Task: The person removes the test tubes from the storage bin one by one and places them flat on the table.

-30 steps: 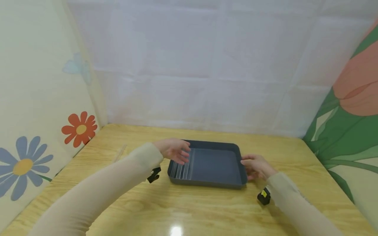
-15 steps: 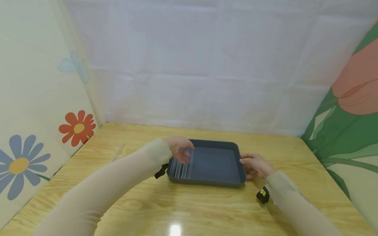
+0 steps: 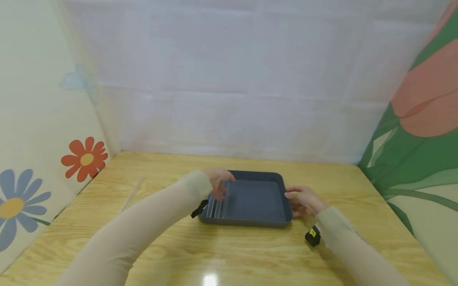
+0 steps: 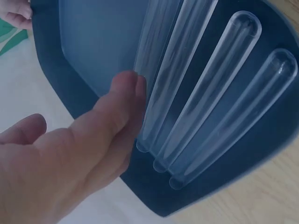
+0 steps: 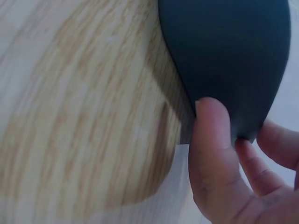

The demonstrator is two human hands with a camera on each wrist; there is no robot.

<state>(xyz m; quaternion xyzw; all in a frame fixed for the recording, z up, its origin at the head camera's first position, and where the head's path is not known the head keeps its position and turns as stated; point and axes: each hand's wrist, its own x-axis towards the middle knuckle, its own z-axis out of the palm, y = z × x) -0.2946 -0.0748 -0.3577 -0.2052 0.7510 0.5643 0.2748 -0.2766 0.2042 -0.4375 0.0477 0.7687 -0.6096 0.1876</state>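
- A shallow tray (image 3: 254, 200), dark blue-grey and smooth, with rounded corners and raised walls, is seen at the middle of the wood-grained table (image 3: 250, 254).
- Inside it, at its left end, several clear tubes (image 4: 205, 93) are laid side by side; they are slender, straight, glossy and rounded at the ends.
- The left hand (image 3: 217, 180) is held over the tubes, its fingers extended and its thumb set apart; nothing is seen to be gripped, and whether a tube is touched cannot be told.
- The tray's right end is gripped by the right hand (image 3: 302, 200), the wall being held between thumb and fingers.
- The tray's far left corner and part of the tubes are hidden in the head view by the left hand.
- A stretch of table is covered by the left sleeve (image 3: 154, 222), pale and softly creased.
- A thin clear strip (image 3: 132, 194) is laid on the table, well left of the tray.
- A small black device (image 3: 313, 235) is worn at the right wrist.
- The table is backed by a creased white cloth (image 3: 229, 79) and flanked by flower-printed panels, a red flower (image 3: 85, 159) being shown at left and a pink bloom (image 3: 429, 91) at right.
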